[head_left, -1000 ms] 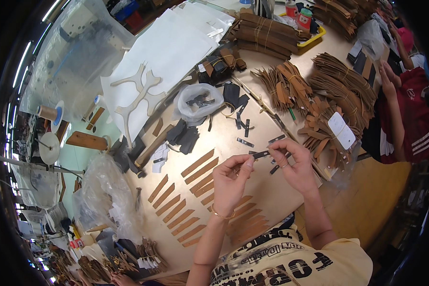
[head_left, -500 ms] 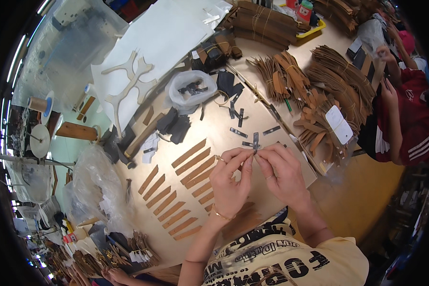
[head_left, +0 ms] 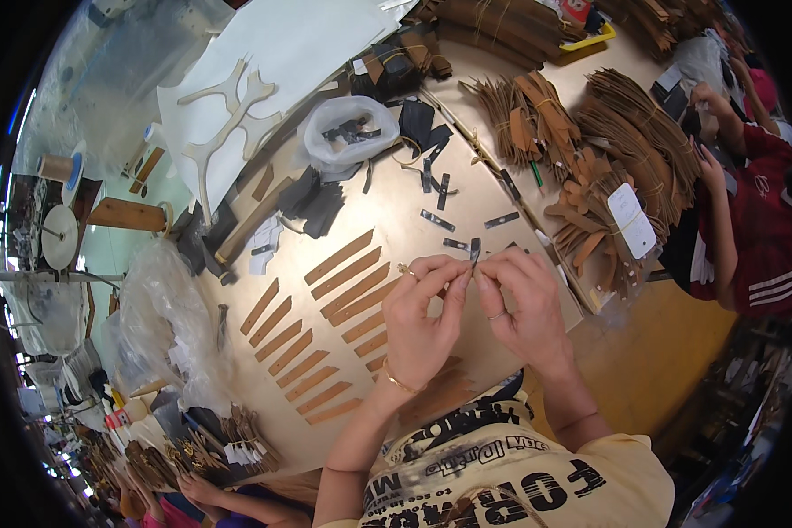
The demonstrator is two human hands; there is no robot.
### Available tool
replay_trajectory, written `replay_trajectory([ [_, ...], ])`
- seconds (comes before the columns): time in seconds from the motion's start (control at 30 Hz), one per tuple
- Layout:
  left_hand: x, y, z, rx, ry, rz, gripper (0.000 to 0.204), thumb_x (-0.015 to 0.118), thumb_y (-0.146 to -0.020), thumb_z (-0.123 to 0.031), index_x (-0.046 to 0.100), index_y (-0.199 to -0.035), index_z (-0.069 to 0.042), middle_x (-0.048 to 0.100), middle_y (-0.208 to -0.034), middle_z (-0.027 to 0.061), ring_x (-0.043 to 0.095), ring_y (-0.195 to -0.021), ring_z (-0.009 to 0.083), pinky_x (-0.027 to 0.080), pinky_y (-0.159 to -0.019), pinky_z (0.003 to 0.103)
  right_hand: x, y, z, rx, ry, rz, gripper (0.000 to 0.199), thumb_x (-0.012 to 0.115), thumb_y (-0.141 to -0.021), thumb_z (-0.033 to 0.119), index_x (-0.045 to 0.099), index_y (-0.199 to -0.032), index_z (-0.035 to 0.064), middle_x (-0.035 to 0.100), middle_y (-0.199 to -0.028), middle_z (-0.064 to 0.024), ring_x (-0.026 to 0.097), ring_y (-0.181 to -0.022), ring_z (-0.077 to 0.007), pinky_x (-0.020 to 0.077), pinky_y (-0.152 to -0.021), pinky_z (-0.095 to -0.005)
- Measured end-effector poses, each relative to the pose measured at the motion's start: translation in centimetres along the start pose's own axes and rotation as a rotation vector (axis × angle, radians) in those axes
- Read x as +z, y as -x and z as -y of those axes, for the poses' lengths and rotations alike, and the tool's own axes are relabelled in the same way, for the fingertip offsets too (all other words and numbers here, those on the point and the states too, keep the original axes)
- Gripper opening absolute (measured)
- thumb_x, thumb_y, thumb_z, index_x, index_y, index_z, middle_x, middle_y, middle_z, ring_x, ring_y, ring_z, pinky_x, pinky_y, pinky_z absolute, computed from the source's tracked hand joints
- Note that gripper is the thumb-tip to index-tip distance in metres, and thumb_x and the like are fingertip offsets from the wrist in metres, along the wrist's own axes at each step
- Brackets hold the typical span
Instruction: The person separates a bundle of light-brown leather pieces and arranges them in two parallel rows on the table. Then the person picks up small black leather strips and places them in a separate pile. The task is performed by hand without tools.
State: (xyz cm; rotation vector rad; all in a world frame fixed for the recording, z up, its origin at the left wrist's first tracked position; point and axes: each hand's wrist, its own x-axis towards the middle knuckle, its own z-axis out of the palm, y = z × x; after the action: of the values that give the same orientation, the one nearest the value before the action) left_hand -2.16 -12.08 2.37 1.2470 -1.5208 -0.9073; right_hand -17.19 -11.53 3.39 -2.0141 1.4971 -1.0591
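Between the fingertips of my left hand (head_left: 424, 321) and my right hand (head_left: 525, 308) is a small dark strip (head_left: 475, 250), pinched from both sides and standing up above the fingers. Both hands are closed on its lower end, which the fingers hide. Just beyond lie several like strips, dark with a pale patch, such as one dark strip (head_left: 437, 221) and another (head_left: 502, 220). Left of my left hand, tan leather pieces (head_left: 343, 270) with slanted ends are laid out in rows on the table (head_left: 414, 198); my forearm covers part of them.
A clear plastic bag (head_left: 308, 141) with dark bits stands beyond the strips, near black pieces (head_left: 312, 202). Bundled brown leather strips (head_left: 642, 132) fill the right side. A crumpled plastic bag (head_left: 163, 326) lies left. Another person (head_left: 748, 211) is at the far right.
The whole view has shifted slightly, the table things moving left and up in it. My hands keep their pinch on the dark strip, which now leans a little differently.
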Motion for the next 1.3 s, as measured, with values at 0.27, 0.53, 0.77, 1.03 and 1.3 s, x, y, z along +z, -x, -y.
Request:
replay_trajectory([
  [0.27,0.2,0.1,0.7,-0.04,0.035,0.003,0.009,0.063,-0.089,0.001,0.065,-0.098,0.002,0.066,-0.093,0.0109,0.063,-0.074,0.0193,0.05,-0.064,0.028,0.4,0.3,-0.5,0.018,-0.017,-0.02,0.007,0.066,-0.083,0.007,0.065,-0.089,0.0041,0.063,-0.084,-0.0049,0.058,-0.072,-0.0241,0.0415,-0.071,-0.0345],
  [0.53,-3.5,-1.2,3.6,-0.086,-0.117,-0.33,0.008,0.062,-0.09,-0.001,0.065,-0.097,-0.001,0.065,-0.091,0.0096,0.063,-0.074,0.0172,0.051,-0.064,0.028,-0.6,1.3,-1.6,0.173,-0.16,-0.012,0.007,0.066,-0.082,0.006,0.066,-0.088,0.0022,0.063,-0.081,-0.0073,0.057,-0.071,-0.0244,0.0432,-0.068,-0.033],
  [0.77,-0.2,0.7,1.4,0.114,-0.183,-0.052,0.015,0.067,-0.085,0.001,0.068,-0.1,-0.001,0.066,-0.092,0.0112,0.065,-0.077,0.0254,0.052,-0.067,0.032,-0.9,1.4,-1.4,0.062,-0.01,0.025,0.008,0.067,-0.083,0.006,0.067,-0.091,0.0035,0.064,-0.085,-0.0068,0.057,-0.072,-0.0264,0.0436,-0.069,-0.0349],
  [1.03,0.5,1.2,0.4,-0.015,-0.048,0.102,0.012,0.068,-0.085,0.002,0.069,-0.097,0.003,0.066,-0.094,0.0132,0.066,-0.078,0.029,0.053,-0.069,0.034,-1.3,1.1,-0.7,0.001,0.089,0.089,0.01,0.068,-0.082,0.002,0.066,-0.092,0.0015,0.064,-0.086,-0.008,0.058,-0.076,-0.0275,0.0434,-0.07,-0.0358],
  [1.3,0.6,0.9,0.9,0.07,-0.131,0.136,0.012,0.067,-0.086,0.002,0.067,-0.098,0.003,0.066,-0.094,0.0144,0.066,-0.075,0.0303,0.053,-0.067,0.034,-1.3,0.9,-1.2,-0.071,0.123,0.113,0.012,0.069,-0.08,0.001,0.064,-0.091,0.0025,0.063,-0.087,-0.007,0.058,-0.077,-0.0263,0.0436,-0.071,-0.0361],
])
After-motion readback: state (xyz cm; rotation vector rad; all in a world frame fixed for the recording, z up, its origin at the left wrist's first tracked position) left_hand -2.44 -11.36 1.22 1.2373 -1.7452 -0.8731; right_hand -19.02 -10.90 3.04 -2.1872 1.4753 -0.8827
